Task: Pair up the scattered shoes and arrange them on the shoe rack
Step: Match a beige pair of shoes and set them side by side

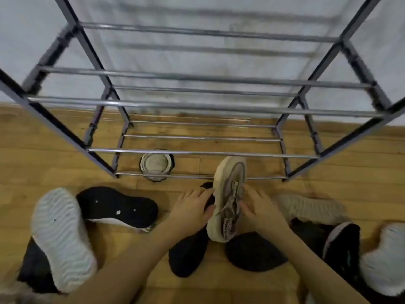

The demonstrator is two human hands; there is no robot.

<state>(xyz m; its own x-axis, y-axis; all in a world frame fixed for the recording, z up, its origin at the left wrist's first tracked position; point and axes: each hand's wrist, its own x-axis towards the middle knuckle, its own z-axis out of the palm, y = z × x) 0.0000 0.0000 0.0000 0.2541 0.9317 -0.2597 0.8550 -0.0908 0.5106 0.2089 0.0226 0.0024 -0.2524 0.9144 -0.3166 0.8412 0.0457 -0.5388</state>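
Both hands hold one beige sneaker point(229, 200) just in front of the shoe rack point(197, 152), its toe over the lowest front rail; the left hand point(192, 207) pinches its side with fingers point(203, 191) close together, and the right hand point(260, 207) grips the laces with fingers point(254, 194) curled; every shelf looks bare. Its likely mate point(311, 209) lies sole-up on the floor to the right, among black shoes point(116, 207); set down alone, the sneaker may be mismatched; placed carelessly, it could slip between the thin rails.
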